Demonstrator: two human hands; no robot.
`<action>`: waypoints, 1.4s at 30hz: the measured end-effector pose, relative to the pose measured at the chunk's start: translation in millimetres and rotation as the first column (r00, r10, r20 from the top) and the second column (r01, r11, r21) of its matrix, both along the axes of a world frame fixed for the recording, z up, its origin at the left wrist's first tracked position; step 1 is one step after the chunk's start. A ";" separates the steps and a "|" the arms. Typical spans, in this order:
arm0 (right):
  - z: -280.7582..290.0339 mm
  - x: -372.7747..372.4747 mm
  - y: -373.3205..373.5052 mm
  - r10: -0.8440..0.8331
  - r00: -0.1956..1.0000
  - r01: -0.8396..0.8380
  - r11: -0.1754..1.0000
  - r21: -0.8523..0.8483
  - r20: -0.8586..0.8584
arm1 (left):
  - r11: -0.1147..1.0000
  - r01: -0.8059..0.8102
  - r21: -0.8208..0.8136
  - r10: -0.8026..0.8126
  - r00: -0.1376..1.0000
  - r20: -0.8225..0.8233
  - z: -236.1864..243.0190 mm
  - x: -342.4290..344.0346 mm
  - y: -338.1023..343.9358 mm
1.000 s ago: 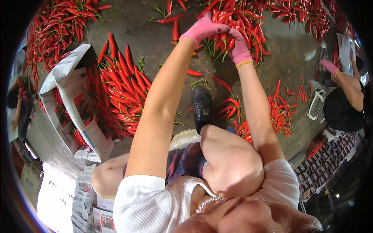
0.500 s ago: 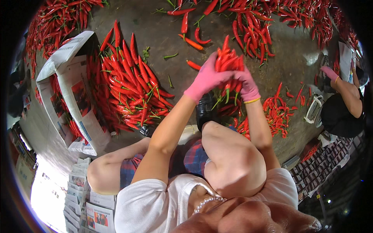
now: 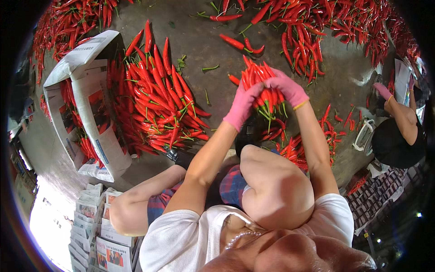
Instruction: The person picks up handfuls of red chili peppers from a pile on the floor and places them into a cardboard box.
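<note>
A bunch of red chili peppers point(image 3: 263, 86) is held above the floor between my two pink-gloved hands, green stems hanging down toward me. My left hand point(image 3: 245, 102) wraps the bunch from the left. From the right, my right hand point(image 3: 286, 88) closes over it, thumb near the other thumb. The fingers behind the peppers are partly hidden. To the left lies a large pile of chili peppers point(image 3: 158, 102), beside a newspaper-covered box point(image 3: 97, 97) with more peppers in it. A smaller chili heap point(image 3: 297, 152) lies under my right forearm.
More chili piles point(image 3: 301, 47) spread along the far side, with a few loose peppers point(image 3: 232, 42) nearer. Folded newspapers point(image 3: 108, 251) are stacked at the lower left. At the right, another person's gloved hand point(image 3: 383, 91) is near a white-framed object point(image 3: 364, 135); a dark crate-like stack point(image 3: 376, 195) sits below.
My right hand has shifted from the bunch's lower right side up onto its upper right. Both hands still hold the peppers, now slightly lower in view. The whole view has shifted a little.
</note>
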State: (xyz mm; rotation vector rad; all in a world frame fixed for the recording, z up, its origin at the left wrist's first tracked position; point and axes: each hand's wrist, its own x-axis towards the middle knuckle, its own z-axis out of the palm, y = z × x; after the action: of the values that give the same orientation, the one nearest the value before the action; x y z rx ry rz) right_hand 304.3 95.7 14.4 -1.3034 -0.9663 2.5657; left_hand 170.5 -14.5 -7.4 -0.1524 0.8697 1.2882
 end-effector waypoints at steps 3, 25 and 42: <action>30.8 -21.6 18.2 -0.076 0.993 0.085 0.991 0.100 -0.091 | 0.986 0.129 0.109 -0.087 0.941 -0.328 26.7 -22.7 22.8; -47.6 2.7 -59.5 -0.531 0.820 0.484 0.843 -0.235 -0.215 | 0.668 0.685 -0.291 -0.603 0.269 -0.751 -34.0 -46.1 36.2; -19.1 72.9 -60.7 -0.481 0.877 0.474 0.855 -0.210 0.019 | 0.808 0.585 -0.065 -0.571 0.752 -0.328 -18.3 26.9 26.1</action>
State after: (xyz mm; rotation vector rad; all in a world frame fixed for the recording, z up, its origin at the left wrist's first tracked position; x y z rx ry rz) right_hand 377.3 35.0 -4.7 -1.3342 -0.3062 2.3228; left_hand 197.4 11.7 -25.7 0.3662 1.0714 0.7428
